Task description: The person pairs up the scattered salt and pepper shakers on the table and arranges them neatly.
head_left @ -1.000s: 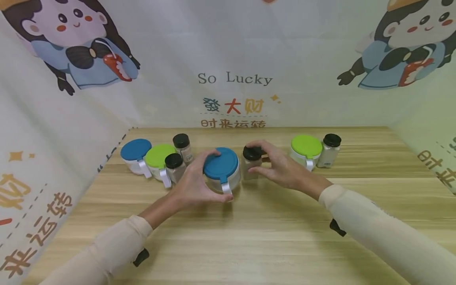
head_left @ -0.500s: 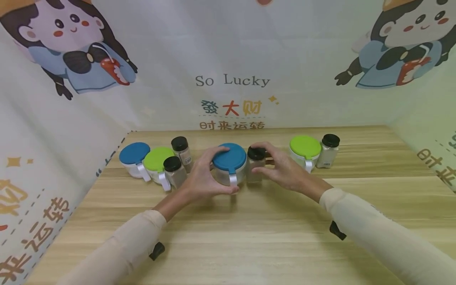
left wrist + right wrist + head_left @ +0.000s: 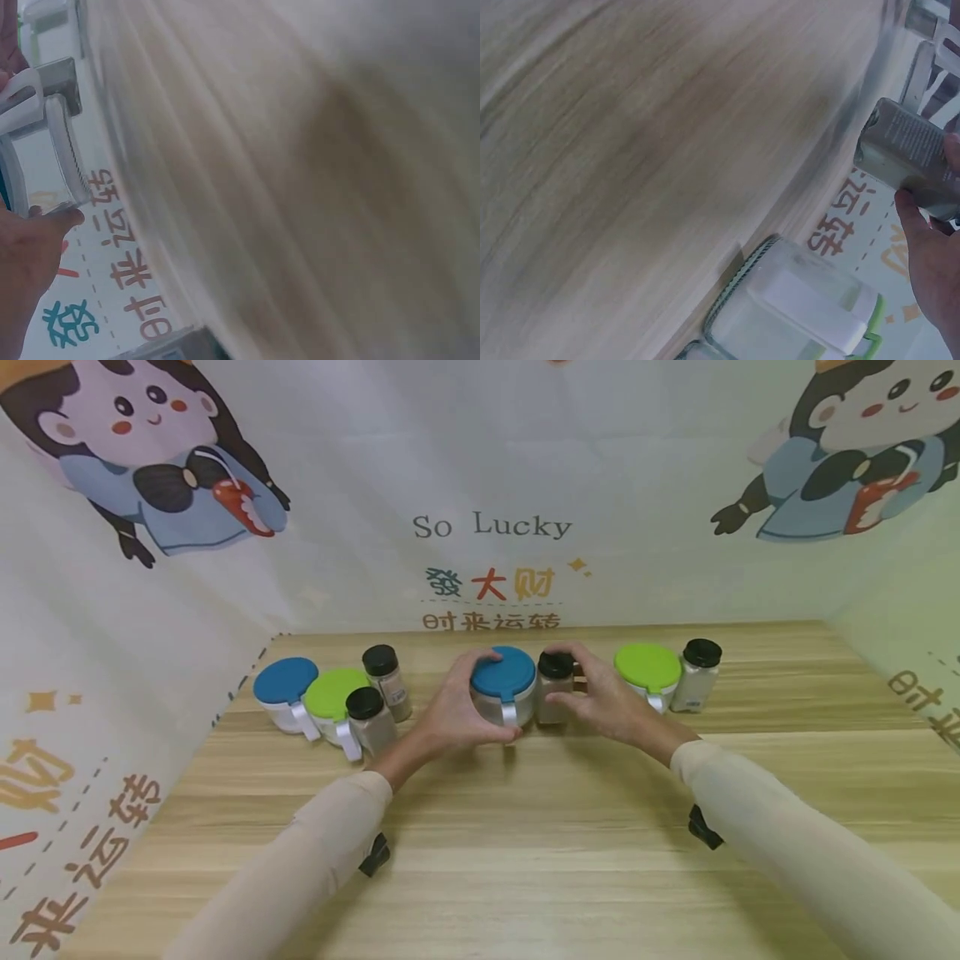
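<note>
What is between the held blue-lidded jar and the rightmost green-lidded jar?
In the head view, a black-capped bottle and the right hand gripping it.

Left forearm point(image 3: 292, 852) and right forearm point(image 3: 810, 843) sleeved, reaching forward, converging. Left hand point(image 3: 456, 712) gripping, widely curved; right hand point(image 3: 609, 700) gripping, curled more narrowly.

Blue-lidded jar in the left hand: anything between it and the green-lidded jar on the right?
Yes: the black-capped bottle, close beside the blue-lidded jar, and the right hand gripping that bottle both stand before the right green-lidded jar.
</note>
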